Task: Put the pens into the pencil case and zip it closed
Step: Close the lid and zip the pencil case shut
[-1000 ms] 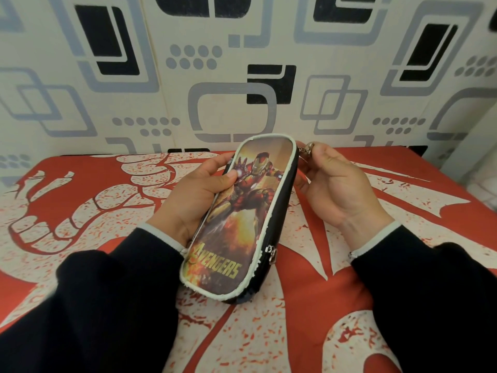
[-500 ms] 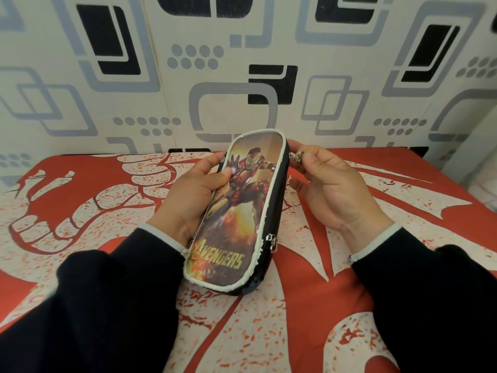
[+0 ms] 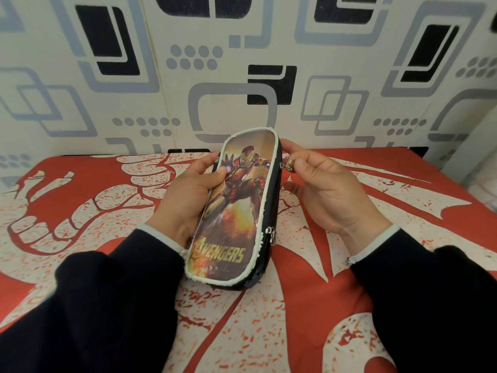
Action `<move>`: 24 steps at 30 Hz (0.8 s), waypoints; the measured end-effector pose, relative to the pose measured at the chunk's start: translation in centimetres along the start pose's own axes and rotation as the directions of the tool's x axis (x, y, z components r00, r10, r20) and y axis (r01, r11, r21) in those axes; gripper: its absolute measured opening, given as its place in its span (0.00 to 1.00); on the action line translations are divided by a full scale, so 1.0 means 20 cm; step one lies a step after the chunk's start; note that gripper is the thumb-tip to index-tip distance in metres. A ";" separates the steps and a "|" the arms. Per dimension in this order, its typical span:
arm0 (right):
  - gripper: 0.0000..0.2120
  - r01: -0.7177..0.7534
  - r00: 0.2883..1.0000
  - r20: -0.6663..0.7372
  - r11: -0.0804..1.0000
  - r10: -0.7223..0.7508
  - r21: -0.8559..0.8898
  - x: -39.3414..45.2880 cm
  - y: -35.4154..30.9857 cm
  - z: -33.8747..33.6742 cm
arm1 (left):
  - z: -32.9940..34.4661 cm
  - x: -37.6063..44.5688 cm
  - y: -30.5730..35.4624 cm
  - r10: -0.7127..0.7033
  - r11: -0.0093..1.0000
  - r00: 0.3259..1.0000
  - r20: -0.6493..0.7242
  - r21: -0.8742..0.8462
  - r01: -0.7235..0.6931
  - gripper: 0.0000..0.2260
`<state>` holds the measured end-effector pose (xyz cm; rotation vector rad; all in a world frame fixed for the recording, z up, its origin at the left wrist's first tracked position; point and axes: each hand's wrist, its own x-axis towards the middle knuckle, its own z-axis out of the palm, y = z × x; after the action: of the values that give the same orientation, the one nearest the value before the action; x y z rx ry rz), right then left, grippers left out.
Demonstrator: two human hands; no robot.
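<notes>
A black pencil case [image 3: 236, 208] with a white-edged Avengers picture on its lid stands tilted on the red and white cloth, its near end resting on the cloth. My left hand [image 3: 185, 195] grips its left side, thumb on the lid. My right hand [image 3: 328, 192] pinches a metal zipper pull [image 3: 290, 165] on the upper right side of the case. A second zipper pull [image 3: 272, 235] hangs lower on the right side. No pens are in view.
The red and white printed cloth [image 3: 336, 305] covers the whole surface under my arms. A wall with a grey and black geometric pattern [image 3: 242, 63] rises right behind the far edge.
My right hand has drawn the zipper pull from the case's far corner down its right side. The case has shifted a little to the left and stands more upright.
</notes>
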<state>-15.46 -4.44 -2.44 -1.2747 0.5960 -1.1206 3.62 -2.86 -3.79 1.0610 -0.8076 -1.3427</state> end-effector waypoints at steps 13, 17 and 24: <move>0.07 -0.025 0.999 0.028 0.993 0.029 -0.115 -0.01 0.00 0.00 | -0.01 0.01 0.00 -0.010 1.000 1.000 -0.029 -0.016 0.009 0.14; 0.08 -0.023 0.999 0.039 0.994 0.027 -0.107 -0.01 0.00 0.00 | -0.01 0.01 0.00 -0.014 1.000 1.000 -0.027 -0.015 0.013 0.14; 0.09 -0.018 0.997 0.065 0.992 0.027 -0.127 -0.01 -0.01 0.01 | -0.01 0.01 0.00 -0.008 1.000 0.999 -0.043 -0.030 0.007 0.14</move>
<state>-15.44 -4.18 -2.26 -1.4055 0.6376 -1.0305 3.87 -3.09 -3.92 1.0665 -0.7502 -1.3301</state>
